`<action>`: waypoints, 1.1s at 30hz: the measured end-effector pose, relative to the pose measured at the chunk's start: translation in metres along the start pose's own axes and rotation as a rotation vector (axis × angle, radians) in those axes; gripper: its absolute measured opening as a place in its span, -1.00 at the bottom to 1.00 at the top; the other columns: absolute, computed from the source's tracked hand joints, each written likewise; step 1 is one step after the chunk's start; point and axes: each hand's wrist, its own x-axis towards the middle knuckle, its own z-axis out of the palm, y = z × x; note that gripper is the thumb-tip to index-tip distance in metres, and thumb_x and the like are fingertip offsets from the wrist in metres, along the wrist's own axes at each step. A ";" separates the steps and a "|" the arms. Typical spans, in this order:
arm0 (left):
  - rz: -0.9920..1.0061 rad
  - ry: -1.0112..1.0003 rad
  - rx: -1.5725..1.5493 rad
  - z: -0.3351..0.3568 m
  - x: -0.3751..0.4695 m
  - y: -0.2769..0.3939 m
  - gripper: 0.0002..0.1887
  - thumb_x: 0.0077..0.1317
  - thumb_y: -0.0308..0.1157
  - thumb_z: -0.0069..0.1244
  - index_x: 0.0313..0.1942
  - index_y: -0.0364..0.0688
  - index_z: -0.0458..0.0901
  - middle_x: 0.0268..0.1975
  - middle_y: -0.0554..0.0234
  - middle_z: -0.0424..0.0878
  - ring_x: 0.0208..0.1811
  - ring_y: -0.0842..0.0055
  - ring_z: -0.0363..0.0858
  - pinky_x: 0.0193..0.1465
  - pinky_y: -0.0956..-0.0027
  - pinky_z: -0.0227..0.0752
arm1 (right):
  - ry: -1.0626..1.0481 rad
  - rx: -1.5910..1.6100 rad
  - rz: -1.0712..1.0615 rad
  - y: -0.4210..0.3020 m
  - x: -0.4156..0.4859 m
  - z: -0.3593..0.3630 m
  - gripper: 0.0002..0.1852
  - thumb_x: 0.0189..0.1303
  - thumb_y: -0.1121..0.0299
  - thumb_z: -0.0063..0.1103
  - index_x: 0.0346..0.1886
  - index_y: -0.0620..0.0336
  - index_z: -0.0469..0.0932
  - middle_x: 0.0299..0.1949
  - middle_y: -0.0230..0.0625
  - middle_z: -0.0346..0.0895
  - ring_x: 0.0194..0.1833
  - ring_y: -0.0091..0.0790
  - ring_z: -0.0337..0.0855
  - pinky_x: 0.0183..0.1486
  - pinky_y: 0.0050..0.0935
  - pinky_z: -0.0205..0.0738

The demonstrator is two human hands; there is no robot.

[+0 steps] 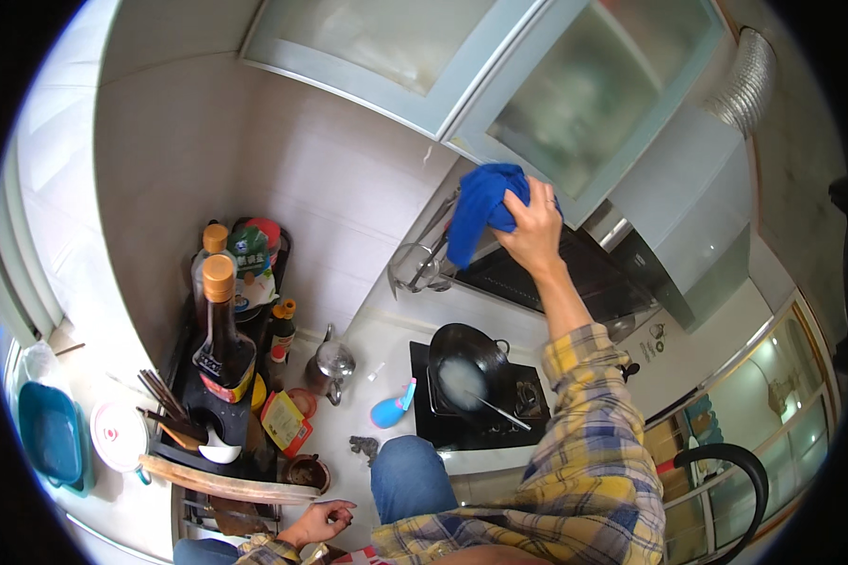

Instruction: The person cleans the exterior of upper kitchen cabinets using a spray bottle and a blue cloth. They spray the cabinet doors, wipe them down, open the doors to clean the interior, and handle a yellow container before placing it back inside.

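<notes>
My right hand (pixel 531 224) grips a crumpled blue cloth (pixel 482 205) at the lower edge of a frosted-glass wall cabinet door (pixel 572 106). One end of the cloth hangs down. Low in the picture, my left hand (pixel 321 521) holds nothing, its fingers loosely curled and apart. It is close to a wooden board (pixel 233 482) standing on edge by the counter's corner rack. Below the raised arm, a black wok (pixel 470 346) with whitish liquid and a metal-handled utensil (pixel 502 411) sits on the black gas hob (pixel 431 427).
A blue spray bottle (pixel 392 408) stands beside my bent knee (pixel 411 473). Nearby are a metal kettle (pixel 331 367), a dark crumpled scrap (pixel 364 448) and tall sauce bottles (pixel 222 339). Metal utensils (pixel 424 265) hang under the cabinet, left of the range hood (pixel 685 205). A teal basin (pixel 51 431) stands far left.
</notes>
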 end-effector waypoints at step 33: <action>0.043 -0.121 0.403 0.008 0.007 0.026 -0.52 0.21 -0.47 0.05 0.18 -0.18 0.58 -0.14 0.14 0.74 -0.12 0.30 0.72 0.00 0.27 0.56 | 0.394 -0.223 0.258 -0.028 0.296 0.010 -0.51 0.00 0.15 0.44 0.09 -0.22 0.67 0.37 -0.14 0.32 0.36 0.12 0.23 0.10 0.24 0.39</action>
